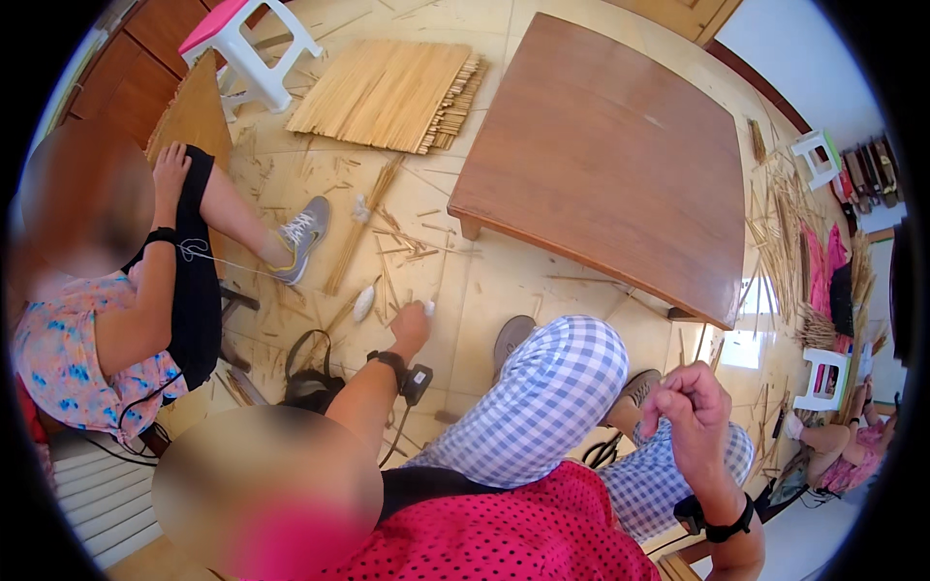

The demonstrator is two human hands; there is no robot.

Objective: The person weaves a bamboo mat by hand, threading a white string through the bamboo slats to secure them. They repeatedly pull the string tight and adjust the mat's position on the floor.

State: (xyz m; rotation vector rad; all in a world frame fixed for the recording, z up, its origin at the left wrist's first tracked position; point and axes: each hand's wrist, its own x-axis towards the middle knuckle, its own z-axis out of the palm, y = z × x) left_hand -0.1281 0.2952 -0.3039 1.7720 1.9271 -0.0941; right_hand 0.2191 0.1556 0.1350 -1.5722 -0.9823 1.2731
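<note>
My left hand (pixel 411 327) reaches over the floor left of my knees, its fingers closed around a small white thing (pixel 429 308) whose kind I cannot tell. Just left of it, a white spindle-shaped bundle (pixel 364 302), perhaps wound thread, lies on the tiles among loose straw stalks (pixel 395 254). My right hand (pixel 690 412) is raised above my right knee, its fingers curled in with the thumb near them. What it pinches, if anything, cannot be made out. Both wrists carry black bands with small devices.
A low brown wooden table (pixel 610 145) stands ahead. Beyond to the left lie a stalk mat (pixel 387 92) and a white stool with a pink seat (pixel 262 63). A co-worker sits at left, white string (pixel 199 250) by their wrist. Stalks (pixel 780 242) and small stools (pixel 823 380) line the right.
</note>
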